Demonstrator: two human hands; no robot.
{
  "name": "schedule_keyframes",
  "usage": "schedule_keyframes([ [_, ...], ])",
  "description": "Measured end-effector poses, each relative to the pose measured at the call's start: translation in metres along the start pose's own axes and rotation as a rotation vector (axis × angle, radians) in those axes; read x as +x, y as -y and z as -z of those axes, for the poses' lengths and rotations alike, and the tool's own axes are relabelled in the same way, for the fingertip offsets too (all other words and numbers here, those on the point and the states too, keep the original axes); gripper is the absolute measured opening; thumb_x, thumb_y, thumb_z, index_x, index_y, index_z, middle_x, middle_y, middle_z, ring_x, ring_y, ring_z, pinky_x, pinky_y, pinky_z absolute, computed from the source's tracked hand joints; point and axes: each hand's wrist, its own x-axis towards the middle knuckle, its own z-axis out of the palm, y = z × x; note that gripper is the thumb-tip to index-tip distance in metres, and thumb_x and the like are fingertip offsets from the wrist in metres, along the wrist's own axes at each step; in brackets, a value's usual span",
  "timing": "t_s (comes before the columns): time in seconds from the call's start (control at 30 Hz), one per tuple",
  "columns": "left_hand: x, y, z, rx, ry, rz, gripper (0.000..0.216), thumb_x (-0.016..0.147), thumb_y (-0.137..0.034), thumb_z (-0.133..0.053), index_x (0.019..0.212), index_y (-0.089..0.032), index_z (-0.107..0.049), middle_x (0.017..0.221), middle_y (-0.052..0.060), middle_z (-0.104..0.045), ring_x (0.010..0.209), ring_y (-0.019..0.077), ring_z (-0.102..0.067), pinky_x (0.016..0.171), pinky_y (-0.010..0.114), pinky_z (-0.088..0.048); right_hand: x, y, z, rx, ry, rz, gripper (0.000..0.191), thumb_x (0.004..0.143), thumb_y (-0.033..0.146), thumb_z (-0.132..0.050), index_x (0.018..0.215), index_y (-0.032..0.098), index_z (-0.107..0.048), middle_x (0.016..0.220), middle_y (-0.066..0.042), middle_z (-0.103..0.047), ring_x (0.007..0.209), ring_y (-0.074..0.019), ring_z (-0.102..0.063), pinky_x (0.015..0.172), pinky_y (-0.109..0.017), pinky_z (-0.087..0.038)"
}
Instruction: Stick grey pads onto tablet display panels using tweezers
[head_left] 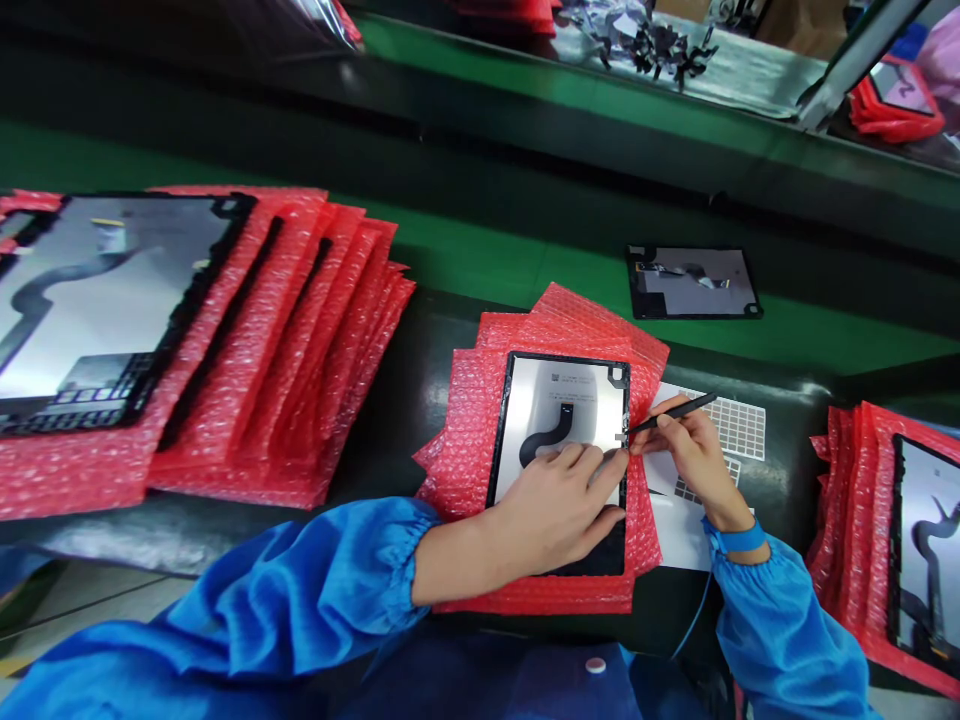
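A tablet screen panel point(600, 400) with a silvery back, black border and dark ribbon cable point(551, 436) lies on a stack of red bubble-wrap bags point(469, 430). My left hand point(562, 500) rests spread across the panel's lower half, its fingertips reaching the right border. Pinched in my right hand point(690, 450) are black tweezers point(675, 412), whose tip meets the panel's right edge near a small light tab. Under and beside my right hand are white sheets with grids of small stickers point(739, 428). A blue strap with a cord circles my right wrist.
Another screen panel point(694, 282) lies at the back on the green surface. A large pile of red bubble-wrap bags point(277, 360) with a panel point(150, 290) on top stands left. More bags point(847, 540) and a panel point(930, 540) are right. A shelf point(765, 80) with black parts runs above.
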Motion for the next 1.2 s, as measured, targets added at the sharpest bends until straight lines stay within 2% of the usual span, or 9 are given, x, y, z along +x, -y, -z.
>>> schedule_keyframes([
  [0.13,0.002,-0.001,-0.002,0.007,-0.003,0.031,0.068,0.105,-0.046,-0.052,0.155,-0.001,-0.045,0.116,0.019,-0.071,0.101,0.0338,-0.069,0.078,0.047,-0.059,0.0,-0.004,0.0,-0.016,0.002,0.001,0.038,0.092,0.058,-0.076,0.103,0.026,-0.06,0.072,0.001,-0.075,0.06,-0.019,-0.076,0.062,-0.035,-0.068],
  [0.27,0.004,-0.001,-0.004,-0.016,-0.028,0.054,0.067,0.104,-0.046,-0.053,0.153,-0.001,-0.047,0.114,0.02,-0.073,0.101,0.0347,-0.071,0.077,0.047,-0.06,0.002,-0.006,0.001,-0.004,-0.008,-0.006,0.038,0.092,0.059,-0.076,0.103,0.026,-0.06,0.071,0.001,-0.075,0.061,-0.02,-0.077,0.061,-0.035,-0.068],
  [0.4,0.005,0.001,-0.001,-0.025,-0.016,0.051,0.065,0.103,-0.046,-0.055,0.151,-0.002,-0.05,0.112,0.018,-0.073,0.097,0.0327,-0.072,0.077,0.045,-0.06,-0.001,0.009,0.016,0.017,-0.146,0.068,0.03,0.093,0.054,-0.074,0.102,0.028,-0.061,0.069,0.001,-0.075,0.061,-0.0223,-0.077,0.058,-0.036,-0.066],
  [0.5,0.006,0.001,0.002,0.01,-0.002,0.044,0.064,0.103,-0.045,-0.057,0.15,-0.003,-0.05,0.108,0.016,-0.073,0.092,0.0315,-0.072,0.073,0.043,-0.06,-0.016,0.022,0.038,-0.062,-0.286,0.144,0.023,0.093,0.047,-0.074,0.101,0.028,-0.065,0.074,-0.001,-0.078,0.057,-0.021,-0.075,0.055,-0.034,-0.064],
  [0.63,0.008,0.002,0.0,0.074,-0.006,0.042,0.062,0.103,-0.045,-0.056,0.151,-0.005,-0.05,0.1,0.013,-0.073,0.082,0.0298,-0.072,0.064,0.04,-0.057,-0.051,0.02,0.061,-0.199,-0.343,0.106,0.026,0.093,0.049,-0.076,0.101,0.026,-0.067,0.074,-0.003,-0.079,0.055,-0.0224,-0.075,0.052,-0.035,-0.063],
  [0.87,0.002,0.005,-0.009,0.065,-0.136,0.03,0.064,0.104,-0.047,-0.055,0.152,-0.004,-0.05,0.1,0.012,-0.074,0.082,0.0285,-0.073,0.064,0.04,-0.056,-0.091,-0.01,0.062,-0.292,-0.332,0.034,0.033,0.095,0.054,-0.076,0.101,0.023,-0.065,0.073,-0.005,-0.079,0.059,-0.0229,-0.078,0.055,-0.033,-0.065],
  [1.03,0.003,0.005,-0.009,0.06,-0.177,0.04,0.06,0.103,-0.045,-0.055,0.147,-0.004,-0.058,0.089,0.011,-0.077,0.073,0.0263,-0.073,0.06,0.037,-0.054,-0.09,-0.017,0.059,-0.307,-0.33,0.055,0.033,0.096,0.053,-0.074,0.104,0.022,-0.064,0.074,-0.005,-0.079,0.066,-0.024,-0.081,0.062,-0.035,-0.068],
  [1.2,0.004,0.006,-0.011,0.104,-0.251,0.026,0.057,0.103,-0.045,-0.054,0.141,-0.003,-0.065,0.067,0.006,-0.071,0.061,0.0257,-0.069,0.052,0.036,-0.049,-0.073,-0.009,0.064,-0.318,-0.391,0.1,0.032,0.096,0.051,-0.074,0.105,0.022,-0.063,0.077,-0.005,-0.08,0.067,-0.0231,-0.081,0.062,-0.034,-0.068],
])
